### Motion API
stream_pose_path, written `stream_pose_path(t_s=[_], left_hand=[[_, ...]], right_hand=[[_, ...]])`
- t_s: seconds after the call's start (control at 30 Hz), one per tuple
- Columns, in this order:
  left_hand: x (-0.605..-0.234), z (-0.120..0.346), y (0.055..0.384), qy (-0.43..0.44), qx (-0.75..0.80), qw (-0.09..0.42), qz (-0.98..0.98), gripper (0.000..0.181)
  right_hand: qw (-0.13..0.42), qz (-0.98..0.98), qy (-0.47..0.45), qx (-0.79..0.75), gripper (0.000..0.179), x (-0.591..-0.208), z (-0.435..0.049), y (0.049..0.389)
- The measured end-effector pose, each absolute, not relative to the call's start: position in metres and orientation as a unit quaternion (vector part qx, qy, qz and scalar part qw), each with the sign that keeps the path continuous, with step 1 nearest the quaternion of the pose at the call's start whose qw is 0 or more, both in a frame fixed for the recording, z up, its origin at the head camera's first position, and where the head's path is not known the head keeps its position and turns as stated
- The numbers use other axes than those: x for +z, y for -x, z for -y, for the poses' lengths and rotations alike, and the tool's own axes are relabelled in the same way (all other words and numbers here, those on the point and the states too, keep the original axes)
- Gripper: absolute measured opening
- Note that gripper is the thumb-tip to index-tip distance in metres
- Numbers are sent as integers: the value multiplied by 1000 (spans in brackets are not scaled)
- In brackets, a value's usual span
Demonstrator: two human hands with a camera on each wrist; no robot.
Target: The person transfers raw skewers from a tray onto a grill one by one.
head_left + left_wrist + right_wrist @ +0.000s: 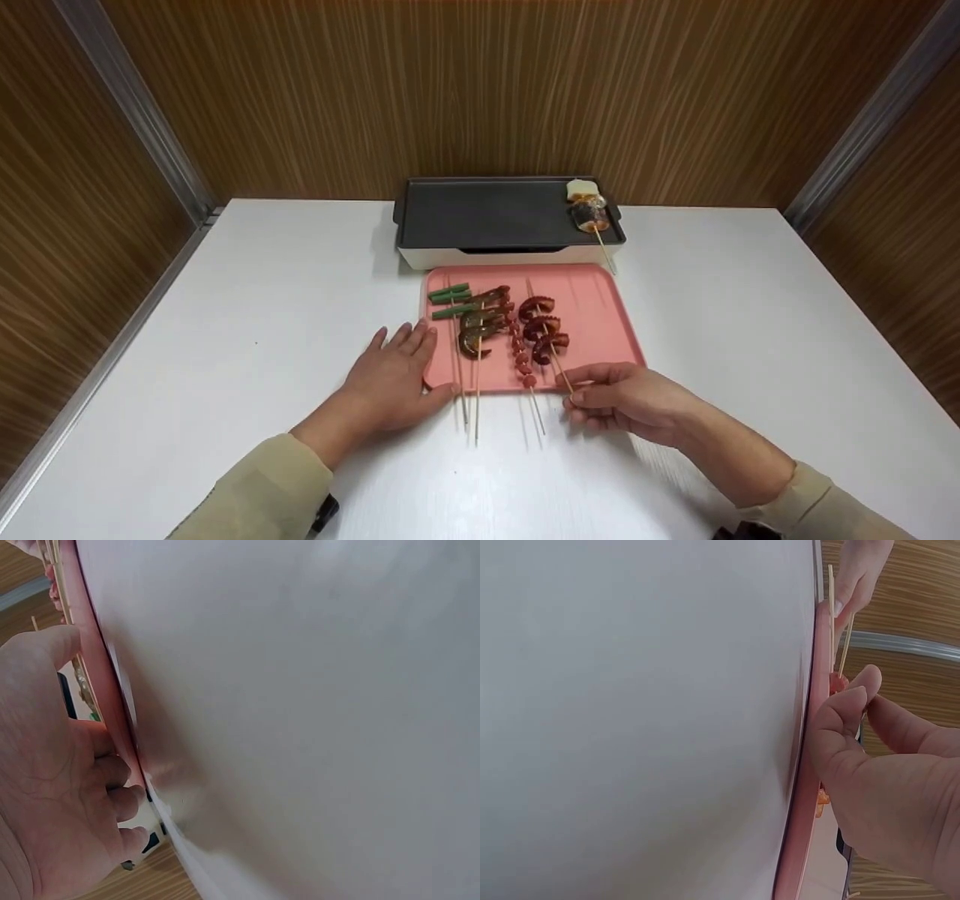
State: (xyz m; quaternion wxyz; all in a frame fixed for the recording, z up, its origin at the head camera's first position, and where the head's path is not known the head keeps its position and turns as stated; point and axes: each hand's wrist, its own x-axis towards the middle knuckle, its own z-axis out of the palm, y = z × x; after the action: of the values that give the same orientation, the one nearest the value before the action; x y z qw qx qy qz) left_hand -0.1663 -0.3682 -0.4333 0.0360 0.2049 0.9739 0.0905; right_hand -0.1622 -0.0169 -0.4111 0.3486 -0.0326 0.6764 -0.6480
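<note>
My right hand (634, 397) pinches the bare lower end of a skewer of dark red octopus tentacles (541, 328) between thumb and fingers. The octopus pieces are over the right half of a pink tray (600, 322). At the tray's left edge, my left hand (390, 375) lies with its fingers straight and spread, the thumb near the stick ends. Between the hands lie a skewer of green vegetable sticks (452, 310), a skewer of brown shrimp (472, 343) and a skewer of small red balls (521, 356). In the right wrist view, my right hand (885, 772) hides most of the octopus skewer.
Behind the tray stands a black griddle (480, 214) on a white base. A skewer with white and browned pieces (590, 215) lies at its right end, its stick overhanging the front. Wood-grain panels (480, 90) enclose the white table (300, 300).
</note>
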Motion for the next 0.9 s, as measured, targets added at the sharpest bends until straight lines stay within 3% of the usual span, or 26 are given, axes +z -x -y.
stream_pose_path(t_s=[0.9], left_hand=[[-432, 368, 166, -204, 96, 42, -973, 91]], right_hand=[[321, -684, 50, -653, 38, -403, 14, 156]])
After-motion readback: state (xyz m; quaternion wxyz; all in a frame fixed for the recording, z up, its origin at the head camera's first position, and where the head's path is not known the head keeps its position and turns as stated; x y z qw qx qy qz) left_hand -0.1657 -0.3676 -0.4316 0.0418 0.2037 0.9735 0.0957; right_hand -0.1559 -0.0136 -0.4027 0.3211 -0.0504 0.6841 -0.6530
